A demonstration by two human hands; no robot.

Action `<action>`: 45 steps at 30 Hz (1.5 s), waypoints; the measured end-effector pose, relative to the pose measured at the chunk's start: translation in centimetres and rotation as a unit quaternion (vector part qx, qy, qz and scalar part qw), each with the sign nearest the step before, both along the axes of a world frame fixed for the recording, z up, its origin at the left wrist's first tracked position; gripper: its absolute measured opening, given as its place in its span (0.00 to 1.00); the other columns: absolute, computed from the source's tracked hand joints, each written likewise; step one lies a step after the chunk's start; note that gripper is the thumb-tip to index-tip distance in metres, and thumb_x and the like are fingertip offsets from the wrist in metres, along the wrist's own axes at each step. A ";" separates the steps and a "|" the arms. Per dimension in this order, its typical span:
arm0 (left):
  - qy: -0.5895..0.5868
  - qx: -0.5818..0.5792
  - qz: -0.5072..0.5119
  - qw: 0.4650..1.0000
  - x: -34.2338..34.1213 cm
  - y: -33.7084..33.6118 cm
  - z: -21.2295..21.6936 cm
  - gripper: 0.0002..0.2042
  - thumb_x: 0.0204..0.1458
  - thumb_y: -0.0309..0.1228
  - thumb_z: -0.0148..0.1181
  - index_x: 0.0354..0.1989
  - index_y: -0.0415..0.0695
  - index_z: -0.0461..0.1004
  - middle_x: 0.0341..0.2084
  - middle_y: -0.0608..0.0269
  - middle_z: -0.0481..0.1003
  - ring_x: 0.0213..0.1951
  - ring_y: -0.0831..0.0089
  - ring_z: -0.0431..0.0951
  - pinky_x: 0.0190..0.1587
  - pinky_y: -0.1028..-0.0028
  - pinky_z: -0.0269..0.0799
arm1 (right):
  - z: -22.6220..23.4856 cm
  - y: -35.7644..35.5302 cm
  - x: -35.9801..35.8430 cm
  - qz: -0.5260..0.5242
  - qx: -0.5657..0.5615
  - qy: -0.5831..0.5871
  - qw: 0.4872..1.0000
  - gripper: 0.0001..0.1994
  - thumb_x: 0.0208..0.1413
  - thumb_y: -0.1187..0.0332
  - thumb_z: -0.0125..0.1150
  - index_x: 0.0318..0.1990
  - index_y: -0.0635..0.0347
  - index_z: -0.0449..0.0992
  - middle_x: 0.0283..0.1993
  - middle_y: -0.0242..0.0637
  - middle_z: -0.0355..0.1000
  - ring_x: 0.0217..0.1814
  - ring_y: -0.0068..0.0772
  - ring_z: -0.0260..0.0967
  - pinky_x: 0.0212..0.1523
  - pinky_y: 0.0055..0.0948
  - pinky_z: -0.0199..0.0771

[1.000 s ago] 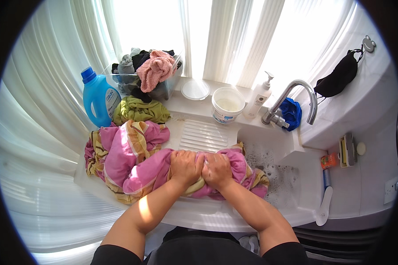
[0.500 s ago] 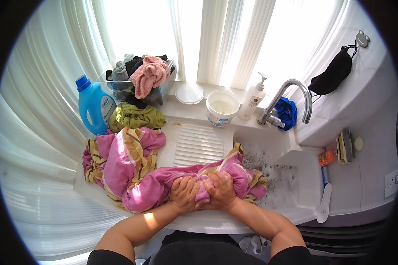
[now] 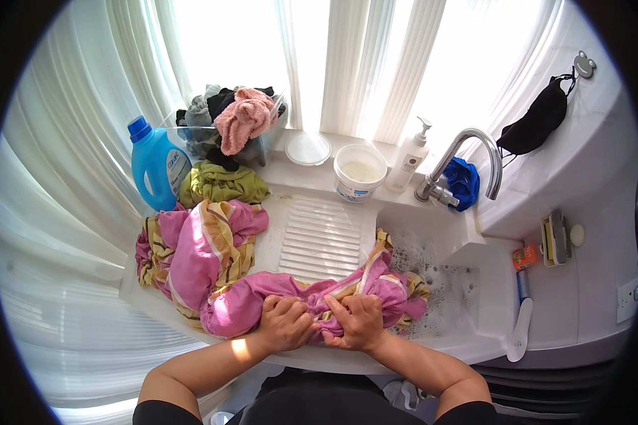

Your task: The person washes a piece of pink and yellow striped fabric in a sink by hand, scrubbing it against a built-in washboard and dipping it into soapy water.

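Within the head view: a long pink and yellow-striped cloth [image 3: 241, 301] is held by both hands along the near edge of the white sink [image 3: 489, 333].
Left hand [image 3: 287, 324]: its fingers are clenched on a bunched stretch of the cloth, knuckles up.
Right hand [image 3: 356, 322]: its fingers are closed over the same cloth, with the thumb turned toward the left hand; the fingertips are partly hidden.
Hands: compared with a second ago, they are drawn nearer to the body and set slightly further apart.
Ridged washboard [image 3: 319, 241]: more of its ridges is now uncovered, and the cloth is stretched across only its near end.
Cloth, left part: a large heap is left beside the washboard, much as before, and is held by neither hand.
Cloth, right part: its end is hung into the basin, by the soapy water [image 3: 450, 287], and a striped fold is raised at the basin's edge.
Work in hand: by this shift, the gripped stretch seems to be pulled off the ridges rather than pressed onto them; the handling is judged to be unfinished.
Back of the sink: a green cloth [image 3: 223, 183], a blue bottle [image 3: 152, 173] and a white tub [image 3: 352, 188] are left untouched.
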State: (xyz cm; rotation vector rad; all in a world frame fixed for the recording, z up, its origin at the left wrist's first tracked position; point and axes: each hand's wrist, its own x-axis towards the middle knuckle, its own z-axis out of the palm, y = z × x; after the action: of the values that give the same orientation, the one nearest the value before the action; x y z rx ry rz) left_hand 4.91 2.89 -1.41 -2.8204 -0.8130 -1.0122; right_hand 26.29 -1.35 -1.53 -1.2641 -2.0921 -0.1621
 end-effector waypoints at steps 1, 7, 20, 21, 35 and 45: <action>0.009 0.022 0.005 1.000 0.4 -0.1 -1.9 0.12 0.49 0.42 0.61 0.23 0.49 0.70 0.25 0.66 0.71 0.35 0.67 0.72 0.43 0.61 0.59 | -1.2 0.5 -0.6 0.008 0.012 -0.039 0.999 0.27 0.41 0.53 0.63 0.50 0.55 0.77 0.31 0.35 0.67 0.36 0.34 0.66 0.41 0.39 0.61; -0.015 0.118 0.299 0.947 7.6 15.6 -2.1 0.17 0.54 0.48 0.56 0.36 0.47 0.78 0.33 0.59 0.79 0.44 0.61 0.76 0.55 0.59 0.61 | -3.9 15.6 0.4 -0.214 -0.095 0.022 0.972 0.17 0.54 0.55 0.52 0.36 0.59 0.78 0.40 0.48 0.74 0.44 0.52 0.71 0.43 0.48 0.71; -0.012 -0.067 0.133 0.989 2.3 3.5 -2.6 0.17 0.45 0.51 0.63 0.23 0.50 0.75 0.32 0.61 0.75 0.40 0.62 0.73 0.52 0.58 0.57 | -1.7 5.3 0.1 0.015 -0.123 -0.026 0.992 0.33 0.31 0.42 0.68 0.42 0.57 0.75 0.40 0.42 0.73 0.48 0.43 0.71 0.52 0.48 0.63; 0.004 -0.135 0.178 0.975 3.6 7.2 -2.1 0.16 0.48 0.50 0.61 0.23 0.49 0.76 0.31 0.60 0.76 0.40 0.61 0.74 0.51 0.58 0.58 | -0.4 8.4 0.3 -0.012 -0.192 -0.013 0.981 0.30 0.33 0.43 0.67 0.38 0.59 0.76 0.36 0.44 0.75 0.44 0.45 0.74 0.49 0.45 0.67; -0.059 -0.023 -0.017 0.998 1.0 -1.0 -0.3 0.08 0.44 0.38 0.62 0.22 0.49 0.75 0.27 0.65 0.74 0.34 0.65 0.74 0.48 0.61 0.61 | -1.3 -1.6 -0.6 -0.038 0.009 -0.010 0.999 0.26 0.42 0.55 0.61 0.52 0.53 0.76 0.41 0.33 0.68 0.47 0.34 0.65 0.57 0.42 0.54; 0.171 -0.169 0.228 0.944 6.4 14.7 -1.4 0.17 0.49 0.45 0.59 0.43 0.50 0.78 0.30 0.55 0.78 0.38 0.56 0.76 0.46 0.48 0.64 | -0.4 14.3 0.0 -0.158 -0.331 -0.002 0.930 0.15 0.52 0.62 0.52 0.39 0.60 0.81 0.35 0.46 0.77 0.43 0.50 0.73 0.52 0.53 0.64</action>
State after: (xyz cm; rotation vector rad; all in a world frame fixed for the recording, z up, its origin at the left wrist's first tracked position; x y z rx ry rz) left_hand 11.30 17.58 -2.86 -2.7185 -1.6071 -0.3313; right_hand 26.27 12.99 -1.90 -1.9915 -1.9961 0.4437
